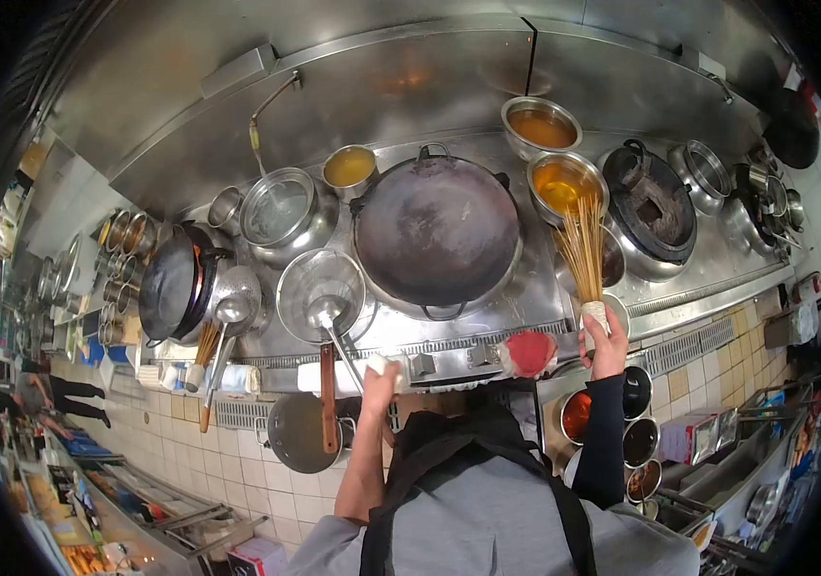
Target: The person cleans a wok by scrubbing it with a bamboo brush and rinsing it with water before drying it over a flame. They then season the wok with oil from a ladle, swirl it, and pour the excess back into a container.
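My right hand (605, 338) is wrapped round the bound handle of a bamboo wok brush (581, 252), whose bristles point up beside a bowl of amber liquid (565, 182). At the counter's front edge, my left hand (381, 380) is closed on a white cloth (377, 364). Just left of it lies the handle of a steel ladle (327, 309), its bowl resting on a wire strainer (307, 288) with a wooden handle. A large dark wok (436, 230) sits on the burner in front of me, with nothing in it.
Left of the wok stand a steel pot with a sieve (279, 207) and another dark wok (168, 298) by a flame. On the right is a bare burner (650, 204). A red cloth (529, 354) lies on the front edge. Sauce containers (641, 442) stand below my right arm.
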`<state>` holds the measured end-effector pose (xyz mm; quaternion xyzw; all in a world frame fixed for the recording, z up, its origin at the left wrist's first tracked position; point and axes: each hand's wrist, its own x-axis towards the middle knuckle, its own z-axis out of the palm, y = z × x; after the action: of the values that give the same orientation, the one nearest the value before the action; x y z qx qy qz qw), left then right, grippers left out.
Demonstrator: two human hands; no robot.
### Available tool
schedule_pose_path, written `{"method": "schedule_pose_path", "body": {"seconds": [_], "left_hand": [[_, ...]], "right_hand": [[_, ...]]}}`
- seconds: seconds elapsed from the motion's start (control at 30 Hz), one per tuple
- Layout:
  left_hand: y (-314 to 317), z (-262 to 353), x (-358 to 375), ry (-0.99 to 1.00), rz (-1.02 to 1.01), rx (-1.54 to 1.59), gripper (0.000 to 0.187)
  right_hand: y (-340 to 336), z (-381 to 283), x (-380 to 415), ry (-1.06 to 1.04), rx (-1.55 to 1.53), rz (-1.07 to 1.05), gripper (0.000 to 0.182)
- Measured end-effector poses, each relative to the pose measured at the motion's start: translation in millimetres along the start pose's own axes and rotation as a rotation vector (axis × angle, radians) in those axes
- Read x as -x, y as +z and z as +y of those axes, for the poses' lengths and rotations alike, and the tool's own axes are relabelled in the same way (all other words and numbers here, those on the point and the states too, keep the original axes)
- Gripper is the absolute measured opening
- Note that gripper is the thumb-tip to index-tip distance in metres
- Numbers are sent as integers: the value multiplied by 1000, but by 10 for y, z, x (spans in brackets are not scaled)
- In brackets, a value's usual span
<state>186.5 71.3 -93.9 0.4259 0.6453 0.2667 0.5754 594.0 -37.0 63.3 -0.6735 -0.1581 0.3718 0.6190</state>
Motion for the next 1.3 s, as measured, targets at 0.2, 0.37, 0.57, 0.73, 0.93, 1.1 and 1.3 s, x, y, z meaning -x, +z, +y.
{"method": "schedule_pose_path", "body": {"seconds": [0.2,0.37,0.57,0.73,0.93,1.1,1.3], "left_hand": [[-80,-525,-341,94,357,-574,54],[-42,-511,-436,68,341,-679,59],[-85,-649,-448,111,342,-626,60],[-67,-669,-454,112,344,-615,58],[-61,-664,-449,126,357,-615,58],[-36,-575,-351,134,372,-626,60],[-44,-604,-397,102,372,-637,60]], "right_hand": [[77,10,5,-27,-11,-27,60],[154,28,55,-33,-47,-27,62],[78,71,85,-8,-35,-4,61],[7,57,88,-7,-32,22,57],[-61,99,76,-18,-43,19,56],[-60,99,90,-14,-22,44,57],[-41,57,94,-6,-33,22,58]]}}
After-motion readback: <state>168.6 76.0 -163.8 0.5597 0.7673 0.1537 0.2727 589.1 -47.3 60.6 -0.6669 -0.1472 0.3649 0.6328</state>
